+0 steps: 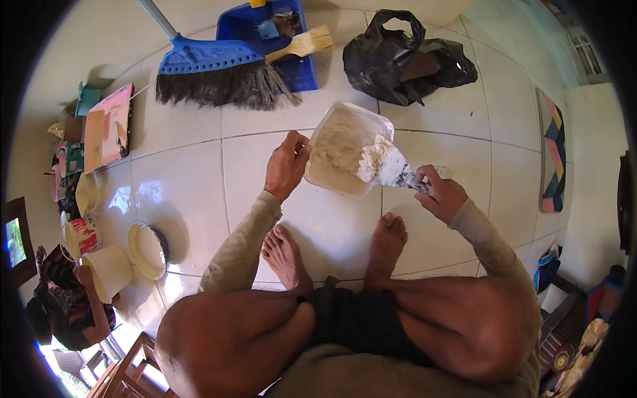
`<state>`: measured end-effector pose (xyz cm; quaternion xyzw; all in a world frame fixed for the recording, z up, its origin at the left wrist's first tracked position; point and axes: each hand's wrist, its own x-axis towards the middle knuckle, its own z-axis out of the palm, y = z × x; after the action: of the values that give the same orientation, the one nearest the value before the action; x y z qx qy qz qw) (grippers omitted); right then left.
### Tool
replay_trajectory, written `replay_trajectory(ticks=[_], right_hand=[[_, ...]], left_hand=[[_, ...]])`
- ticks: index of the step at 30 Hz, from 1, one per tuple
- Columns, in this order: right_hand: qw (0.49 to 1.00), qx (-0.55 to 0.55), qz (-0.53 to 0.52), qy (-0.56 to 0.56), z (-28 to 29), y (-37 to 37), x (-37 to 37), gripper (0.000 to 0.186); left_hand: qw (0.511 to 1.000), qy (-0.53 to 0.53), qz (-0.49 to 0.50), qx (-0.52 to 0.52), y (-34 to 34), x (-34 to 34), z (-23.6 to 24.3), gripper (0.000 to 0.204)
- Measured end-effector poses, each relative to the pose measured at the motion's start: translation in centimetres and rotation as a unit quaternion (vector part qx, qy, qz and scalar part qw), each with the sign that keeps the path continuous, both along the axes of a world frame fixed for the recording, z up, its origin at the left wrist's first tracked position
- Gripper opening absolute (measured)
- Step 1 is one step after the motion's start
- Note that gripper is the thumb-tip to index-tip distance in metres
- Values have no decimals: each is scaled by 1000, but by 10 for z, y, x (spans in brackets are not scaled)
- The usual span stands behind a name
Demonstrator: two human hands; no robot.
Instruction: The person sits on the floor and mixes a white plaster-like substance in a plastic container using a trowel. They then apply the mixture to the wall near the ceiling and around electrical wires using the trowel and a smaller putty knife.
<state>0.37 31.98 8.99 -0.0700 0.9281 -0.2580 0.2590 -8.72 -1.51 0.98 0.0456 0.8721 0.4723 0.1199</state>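
My left hand (286,166) grips the left rim of a whitish, squarish plastic tub (348,190) with its fingers closed. Pale, crumbly powder or paste (338,147) covers much of the tub's inside. A putty knife (396,171) is in my right hand (441,192), the fingers wrapped round its handle. Its wide, stained blade reaches over the tub's right side, with a white lump of the mix (373,156) on and around its edge. How much of that lump rests on the blade I cannot tell. Both hands are ahead of my bare feet.
Ahead lie a blue broom (212,56), a blue dustpan (310,73), a paintbrush (308,42) and a black plastic bag (371,63). A patterned mat (552,152) is at right. Buckets (109,268), a round lid (136,255) and another person (66,298) are at left.
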Motion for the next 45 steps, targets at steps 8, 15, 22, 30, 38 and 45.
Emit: replay_trajectory(ticks=[8,15,22,30,38,45], right_hand=[[999,47,-8,-15,4,0,14,37],[999,41,-30,-12,2,8,27,37],[998,33,-47,17,7,12,42,37],[981,-134,-101,101,17,31,61,48],[939,-69,-3,338,-1,-17,7,49],[884,144,101,434,-44,-19,18,56]], left_hand=[[999,30,12,-3,0,-2,-7,17],[1000,27,13,0,2,-2,-7,17],[1000,9,2,-24,4,-2,-2,17],[999,-9,-27,-18,4,-1,3,19],[999,-28,-30,6,1,-1,8,23],[999,-26,-30,18,-1,-1,2,24]])
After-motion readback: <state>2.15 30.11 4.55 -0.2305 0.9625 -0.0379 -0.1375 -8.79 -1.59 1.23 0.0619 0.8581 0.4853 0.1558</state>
